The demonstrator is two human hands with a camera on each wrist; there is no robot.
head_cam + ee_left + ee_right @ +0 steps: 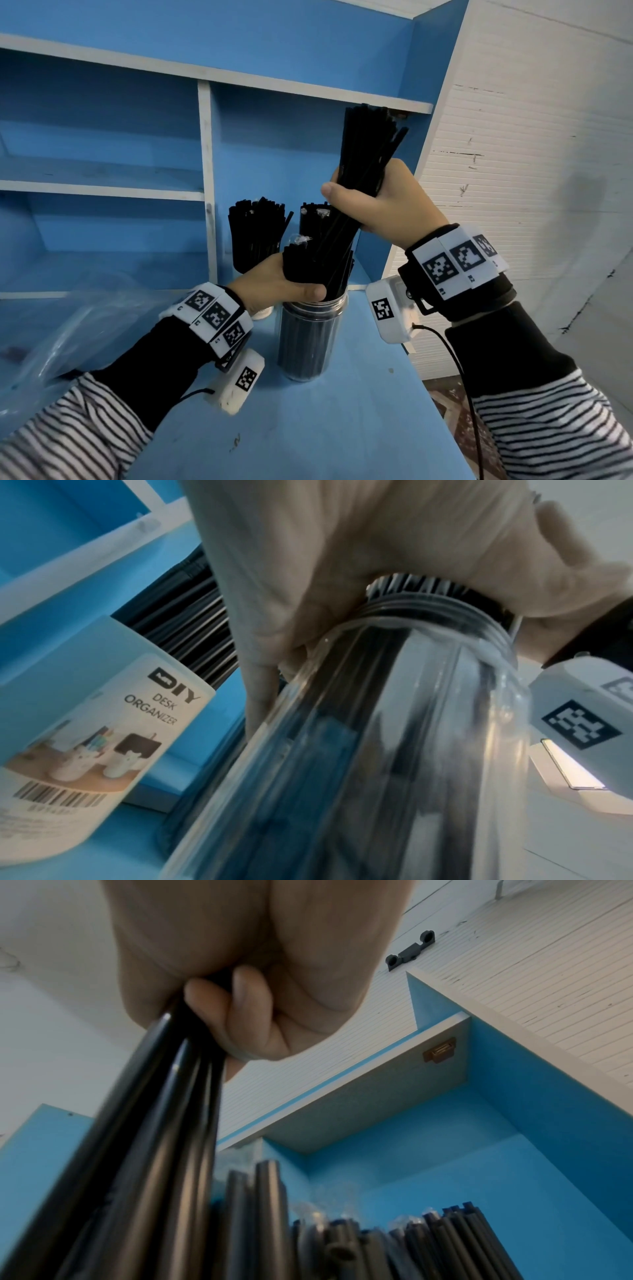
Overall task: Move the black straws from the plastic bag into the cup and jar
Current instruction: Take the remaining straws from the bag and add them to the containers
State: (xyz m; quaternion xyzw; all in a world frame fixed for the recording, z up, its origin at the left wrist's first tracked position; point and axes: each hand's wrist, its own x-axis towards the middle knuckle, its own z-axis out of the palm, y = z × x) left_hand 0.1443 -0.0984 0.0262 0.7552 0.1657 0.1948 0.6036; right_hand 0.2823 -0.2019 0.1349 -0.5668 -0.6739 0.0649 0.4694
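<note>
Both hands on black plastic straws above clear ribbed plastic jar (pixel 310 337).
Head view: right hand (pixel 383 202) grip closed around tilted straw bundle (pixel 363 171); left hand (pixel 274 284) grip clasping straws at jar mouth, jar on blue table (pixel 342 428); crumpled clear plastic bag (pixel 65 335) at left. Left wrist view: white labelled cup (pixel 103 729) beside jar. Right wrist view: fingers (pixel 240 1007) curled round straws.
</note>
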